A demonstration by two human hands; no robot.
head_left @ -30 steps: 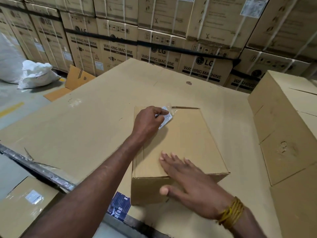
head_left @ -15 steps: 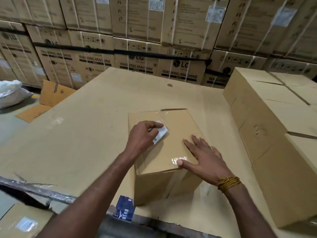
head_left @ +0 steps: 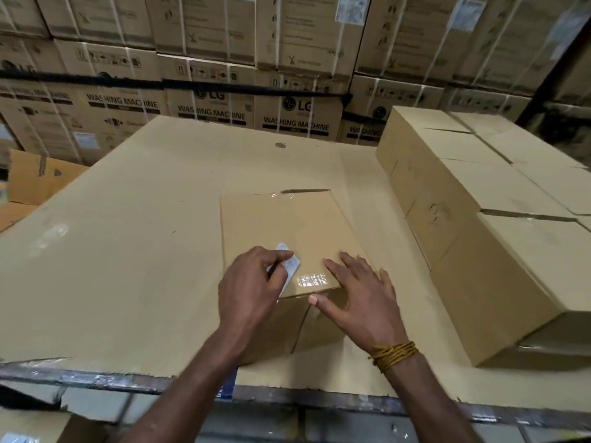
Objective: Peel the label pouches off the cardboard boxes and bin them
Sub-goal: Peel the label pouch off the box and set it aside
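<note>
A small cardboard box [head_left: 294,225] lies near the front edge of a wide cardboard-covered table [head_left: 128,251]. My left hand [head_left: 252,282] pinches a clear label pouch [head_left: 289,262] with white paper inside, over the box's near left top. My right hand [head_left: 358,289] presses flat on the box's near right corner, fingers straight, thumb over the front edge. A shiny strip of tape [head_left: 311,279] sits on the box top between my hands.
A row of plain cardboard boxes [head_left: 479,203] stands on the table to the right. Stacked washing machine cartons [head_left: 208,91] form a wall behind. Folded cardboard [head_left: 35,180] leans at the left. Another box with a label [head_left: 19,438] sits on the floor at lower left.
My left hand has drawn the pouch from the box's far end toward its near end. My right hand shifted from the front face onto the near right corner. The view swung right.
</note>
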